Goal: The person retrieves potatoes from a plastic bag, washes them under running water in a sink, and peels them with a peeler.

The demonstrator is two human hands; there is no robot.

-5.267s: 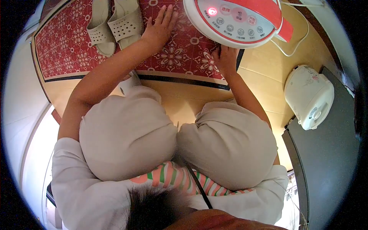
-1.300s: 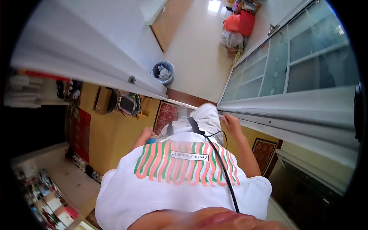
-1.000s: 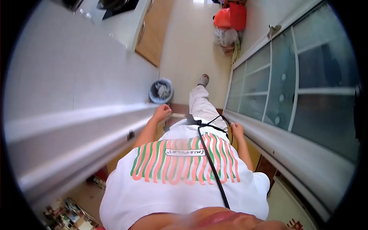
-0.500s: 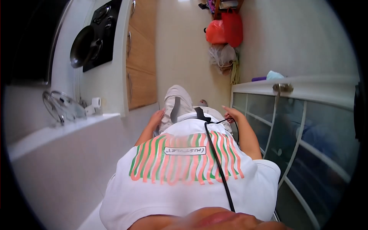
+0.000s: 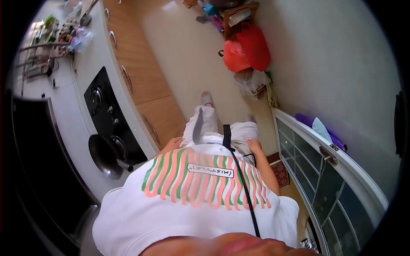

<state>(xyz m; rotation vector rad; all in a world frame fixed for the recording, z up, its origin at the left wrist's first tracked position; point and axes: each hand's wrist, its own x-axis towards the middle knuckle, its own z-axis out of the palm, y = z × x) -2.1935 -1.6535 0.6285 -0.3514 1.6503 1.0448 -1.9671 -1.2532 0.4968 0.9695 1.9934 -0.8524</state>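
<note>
My left hand [image 5: 173, 144] hangs beside my left thigh, partly hidden by my shirt; its visible fingers look loosely extended, with nothing seen in them. By my right thigh is my right hand [image 5: 254, 145], fingers loosely apart and no object visible in it. The light trousers [image 5: 200, 121] are nearest to both hands. A black cord [image 5: 245, 192] runs down the front of my white striped shirt [image 5: 205, 179]. Slippers [image 5: 207, 99] are on my feet, the left foot ahead of the right.
Left is a counter [image 5: 92, 55] with a black stove [image 5: 106, 102], a wok [image 5: 104, 155] and wooden cabinets [image 5: 145, 81] below. Red bags [image 5: 254, 47] and a clear plastic bag [image 5: 250, 81] stand by the right wall. A glass-paned door [image 5: 316, 175] is at lower right.
From a crouch beside a red-topped appliance, I have stood up and passed through the doorway into the kitchen. The stove and wok now show more fully, and both hands are down by my thighs.
</note>
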